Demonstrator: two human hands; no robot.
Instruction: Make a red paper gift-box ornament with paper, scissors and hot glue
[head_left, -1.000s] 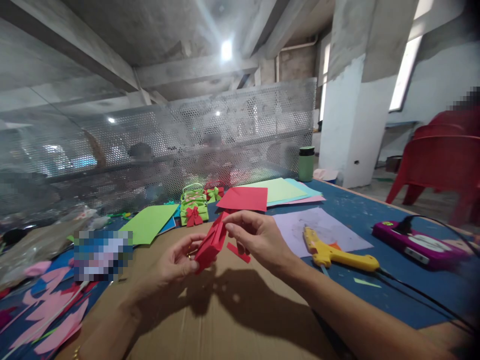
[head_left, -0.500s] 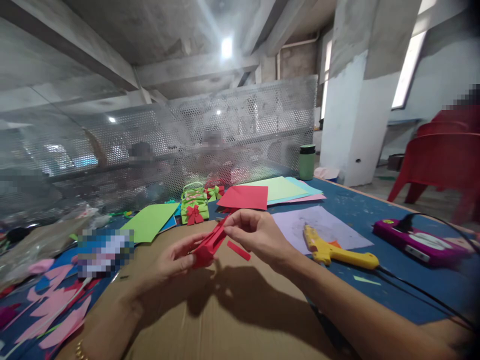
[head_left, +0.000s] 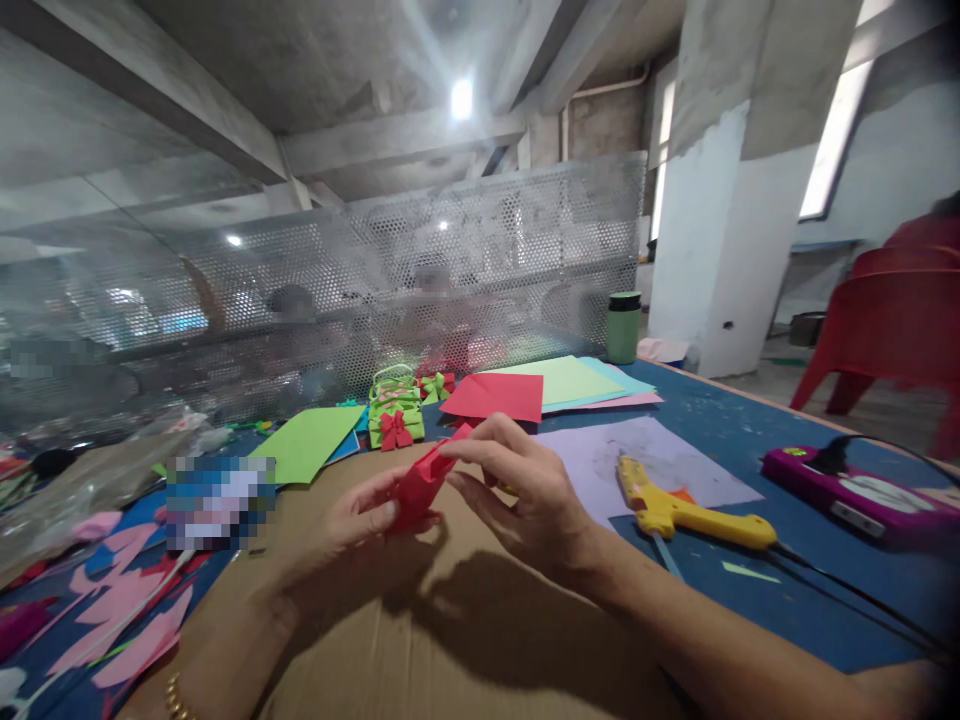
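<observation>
My left hand (head_left: 367,510) is closed around a small folded red paper piece (head_left: 420,492), shaped like a little box or bag and held tilted above the cardboard (head_left: 450,640). At its upper edge, the index fingertip of my right hand (head_left: 525,490) touches the red paper. The right thumb sits lower, apart from that fingertip, and my other fingers are loosely bent. Part of the piece's top is hidden behind the right fingers. Beyond my hands stand small green paper bags (head_left: 395,400) with a red bow (head_left: 396,430) in front.
On the right, a yellow glue gun (head_left: 675,515) lies partly on a lilac sheet (head_left: 697,470), near a purple power strip (head_left: 832,490). Red (head_left: 499,393) and green sheets (head_left: 304,445) lie farther back. Pink scraps (head_left: 124,610) cover the left. A green bottle (head_left: 622,330) stands behind.
My right fingers have gone from a pinch at the red piece's edge to a looser, more stretched pose. The red strip that lay below is now out of sight. The view has shifted slightly.
</observation>
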